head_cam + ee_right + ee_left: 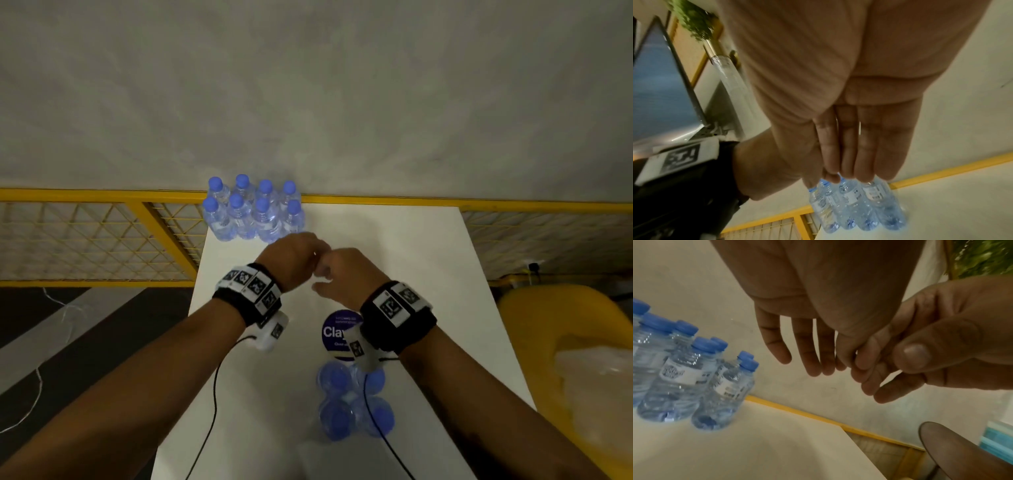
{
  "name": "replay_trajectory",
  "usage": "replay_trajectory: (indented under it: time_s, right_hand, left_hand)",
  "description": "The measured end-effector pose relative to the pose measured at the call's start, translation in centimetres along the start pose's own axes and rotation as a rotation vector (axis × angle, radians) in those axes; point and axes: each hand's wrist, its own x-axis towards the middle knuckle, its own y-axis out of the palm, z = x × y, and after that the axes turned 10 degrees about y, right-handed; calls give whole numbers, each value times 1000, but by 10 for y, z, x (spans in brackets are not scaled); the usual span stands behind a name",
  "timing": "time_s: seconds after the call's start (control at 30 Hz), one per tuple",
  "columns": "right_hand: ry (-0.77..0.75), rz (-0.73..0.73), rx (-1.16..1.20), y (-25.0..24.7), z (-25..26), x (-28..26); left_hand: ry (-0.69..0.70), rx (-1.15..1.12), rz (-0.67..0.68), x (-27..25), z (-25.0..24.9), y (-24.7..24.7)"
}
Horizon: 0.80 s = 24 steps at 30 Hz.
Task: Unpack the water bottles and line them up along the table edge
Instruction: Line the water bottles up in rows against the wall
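Several clear water bottles (pixel 253 212) with blue caps stand upright in two rows at the far left corner of the white table (pixel 394 246); they also show in the left wrist view (pixel 684 373) and the right wrist view (pixel 857 207). A tight cluster of several more bottles (pixel 354 401) stands near the front, below my right wrist. My left hand (pixel 298 255) and right hand (pixel 342 274) hover together over the table's middle and touch each other. The left hand's fingers (pixel 809 353) hang relaxed. The right hand (pixel 855 146) holds nothing that I can see.
A round purple sticker (pixel 337 332) lies on the table under my right wrist. A yellow mesh railing (pixel 102 195) runs behind the table. At the right stands a yellow chair (pixel 565 325) with crumpled clear plastic (pixel 599 377) on it. Cables trail from both wristbands.
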Motion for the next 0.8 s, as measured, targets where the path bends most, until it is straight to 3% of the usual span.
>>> replay_trajectory:
  time_s: [0.27,0.4,0.6,0.8]
  right_hand:
    - [-49,250,-159,51,-31,-124]
    - [29,298,-133,94,-37,-162]
    - [-8,223,-275,131,-36,-181]
    - [-3,163,-256,138,-36,-175]
  left_hand:
    - [10,-99,316,-81,-81,53]
    - [12,-24,411,-104,-94,82]
    - [43,5,419,-118,-99,95]
    - [118,89,392,-115,-93,106]
